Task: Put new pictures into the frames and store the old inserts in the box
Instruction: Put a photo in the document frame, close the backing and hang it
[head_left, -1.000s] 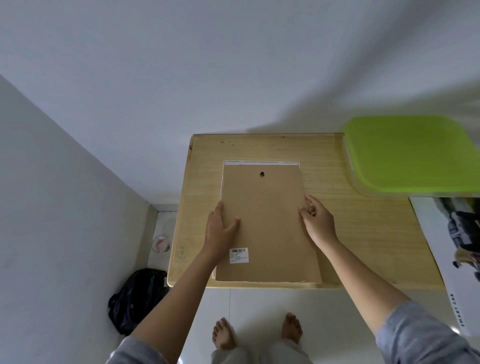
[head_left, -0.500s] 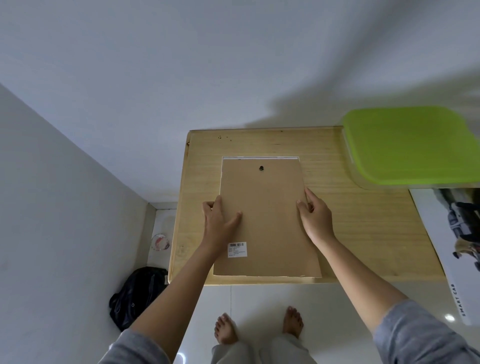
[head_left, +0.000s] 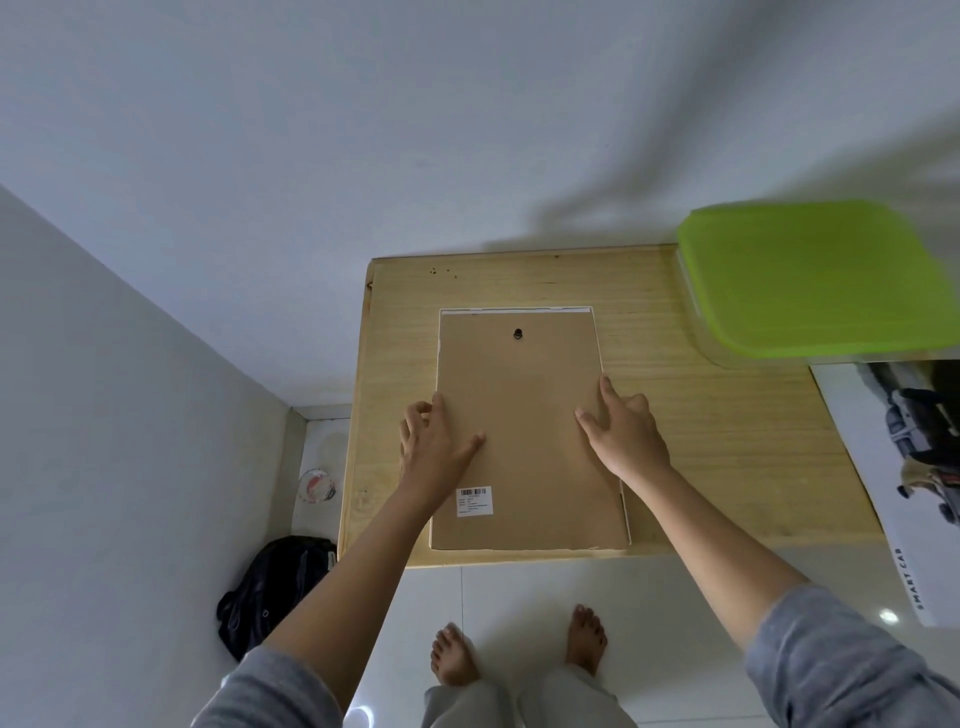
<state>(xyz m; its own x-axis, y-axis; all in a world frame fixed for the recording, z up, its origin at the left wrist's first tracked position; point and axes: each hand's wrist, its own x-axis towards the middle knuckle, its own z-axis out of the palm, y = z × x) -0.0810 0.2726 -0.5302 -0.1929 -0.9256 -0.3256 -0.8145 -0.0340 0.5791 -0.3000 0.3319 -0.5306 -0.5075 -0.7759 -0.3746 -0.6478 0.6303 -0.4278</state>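
On the table (head_left: 727, 447) our frame (head_left: 519, 415) lies face down. We press its back with our left hand (head_left: 434, 452) and right hand (head_left: 628, 436), thumbs and fingers spread apart.

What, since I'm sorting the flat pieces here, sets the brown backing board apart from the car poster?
The backing board is plain brown, with a hanging hole and a barcode sticker; the poster is white with a printed car. The backing board lies mid-table under the left hand and right hand; the poster sits untouched at the right, overhanging the near edge of the table. Both lie flat.
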